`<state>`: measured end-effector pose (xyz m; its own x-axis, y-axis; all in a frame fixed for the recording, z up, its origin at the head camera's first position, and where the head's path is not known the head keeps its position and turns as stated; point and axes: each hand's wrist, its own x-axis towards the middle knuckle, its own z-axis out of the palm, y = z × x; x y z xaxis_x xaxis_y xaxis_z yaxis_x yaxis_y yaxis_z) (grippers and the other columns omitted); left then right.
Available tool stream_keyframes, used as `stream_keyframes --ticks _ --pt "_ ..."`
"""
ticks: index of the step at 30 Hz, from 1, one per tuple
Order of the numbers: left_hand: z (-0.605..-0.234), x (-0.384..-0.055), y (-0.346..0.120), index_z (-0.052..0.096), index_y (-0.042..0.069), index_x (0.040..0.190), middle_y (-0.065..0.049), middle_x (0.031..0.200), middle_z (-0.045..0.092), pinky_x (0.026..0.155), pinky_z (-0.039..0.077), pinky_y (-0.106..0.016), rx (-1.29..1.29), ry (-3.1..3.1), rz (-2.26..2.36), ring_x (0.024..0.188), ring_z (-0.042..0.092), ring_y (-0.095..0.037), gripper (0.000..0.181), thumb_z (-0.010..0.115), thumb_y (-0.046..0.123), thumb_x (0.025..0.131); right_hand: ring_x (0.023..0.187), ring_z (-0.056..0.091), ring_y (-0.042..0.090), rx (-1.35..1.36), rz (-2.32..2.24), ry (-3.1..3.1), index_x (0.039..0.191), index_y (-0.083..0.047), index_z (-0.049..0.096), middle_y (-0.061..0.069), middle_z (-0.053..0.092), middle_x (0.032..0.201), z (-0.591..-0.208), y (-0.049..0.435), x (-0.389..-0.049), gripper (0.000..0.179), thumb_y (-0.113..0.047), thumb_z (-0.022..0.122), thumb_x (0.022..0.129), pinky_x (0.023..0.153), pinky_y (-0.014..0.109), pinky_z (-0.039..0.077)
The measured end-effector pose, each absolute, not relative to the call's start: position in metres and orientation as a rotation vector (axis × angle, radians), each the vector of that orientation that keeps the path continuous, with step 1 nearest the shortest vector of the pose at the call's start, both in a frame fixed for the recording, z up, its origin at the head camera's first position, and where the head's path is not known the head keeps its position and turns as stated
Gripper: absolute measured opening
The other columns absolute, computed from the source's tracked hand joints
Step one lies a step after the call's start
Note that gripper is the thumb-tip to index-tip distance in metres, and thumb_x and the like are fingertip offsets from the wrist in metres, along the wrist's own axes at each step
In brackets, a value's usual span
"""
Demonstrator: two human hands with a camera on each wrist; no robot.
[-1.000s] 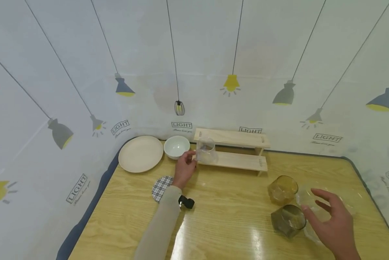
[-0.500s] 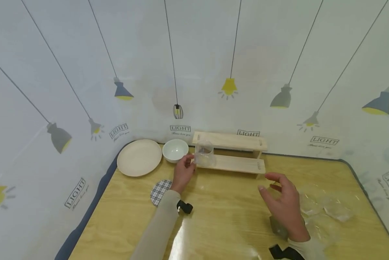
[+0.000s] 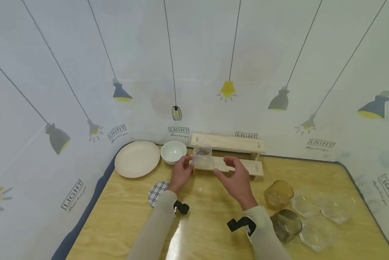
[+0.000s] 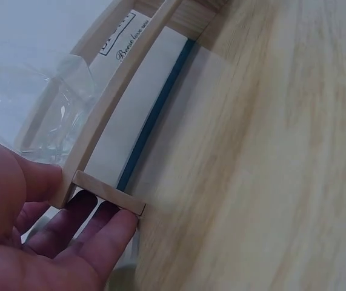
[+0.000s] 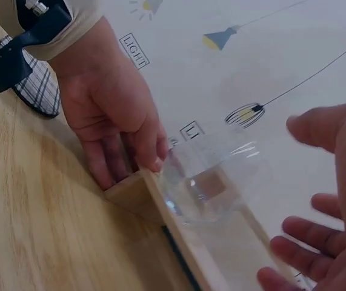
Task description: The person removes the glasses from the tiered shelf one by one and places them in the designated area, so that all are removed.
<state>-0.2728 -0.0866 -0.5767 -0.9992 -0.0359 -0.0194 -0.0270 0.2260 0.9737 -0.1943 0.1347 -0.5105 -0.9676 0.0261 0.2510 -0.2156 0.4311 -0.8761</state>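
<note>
A clear glass [image 3: 202, 154] stands at the left end of the lower step of a two-step wooden shelf [image 3: 228, 141]. My left hand [image 3: 180, 176] grips that left end. In the left wrist view, the thumb lies at the board's edge and the fingers [image 4: 109, 242] are bent against the end support [image 4: 109, 193]. My right hand [image 3: 237, 182] is just right of the glass, thumb and fingers spread and holding nothing. The right wrist view shows a gap between the glass [image 5: 206, 188] and the right fingers [image 5: 306, 236].
A cream plate [image 3: 137, 159] and a pale bowl [image 3: 173, 152] sit left of the shelf. A checked round coaster [image 3: 156, 194] lies near my left forearm. On the right are an amber glass [image 3: 279, 195], a grey glass [image 3: 287, 225] and several clear glass pieces [image 3: 318, 233].
My right hand has swept left from above the glassware on the right to beside the clear glass. My left hand has stayed at the shelf's left end.
</note>
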Motion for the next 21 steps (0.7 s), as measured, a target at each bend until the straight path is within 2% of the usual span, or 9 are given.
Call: stream_keyframes --ticks 7,13,17,21 --pt "-0.571 -0.273 -0.084 0.066 0.009 0.133 -0.017 0.132 0.067 0.081 0.064 -0.036 0.078 -2.483 -1.895 0.113 0.067 -0.031 0.03 0.064 0.008 0.103 0.143 0.05 0.034 0.238 1.644 -2.387 0.154 -0.014 0.047 0.013 0.054 0.153 -0.531 0.11 -0.239 0.08 -0.033 0.088 0.088 0.116 0.06 0.047" --pt "-0.572 -0.272 -0.081 0.068 0.008 0.129 -0.017 0.127 0.069 0.081 0.064 -0.034 0.085 -2.498 -1.832 0.113 0.068 -0.031 0.028 0.067 0.007 0.1 0.134 0.055 0.03 0.216 1.584 -2.464 0.154 -0.015 0.047 0.009 0.058 0.145 -0.533 0.096 -0.258 0.089 -0.035 0.093 0.081 0.111 0.058 0.051" --pt "-0.572 -0.271 -0.08 0.068 0.009 0.127 -0.016 0.126 0.07 0.084 0.063 -0.035 0.103 -2.525 -1.78 0.114 0.067 -0.03 0.027 0.068 0.008 0.1 0.129 0.056 0.029 0.191 1.502 -2.54 0.153 -0.014 0.048 0.009 0.057 0.143 -0.534 0.093 -0.264 0.088 -0.036 0.093 0.08 0.107 0.054 0.052" --pt "-0.569 -0.271 -0.081 0.069 0.01 0.127 -0.016 0.124 0.071 0.084 0.061 -0.036 0.111 -2.526 -1.753 0.112 0.066 -0.03 0.028 0.068 0.008 0.099 0.125 0.058 0.031 0.201 1.455 -2.559 0.146 -0.012 0.054 0.011 0.059 0.138 -0.534 0.091 -0.267 0.08 -0.037 0.092 0.081 0.105 0.054 0.052"
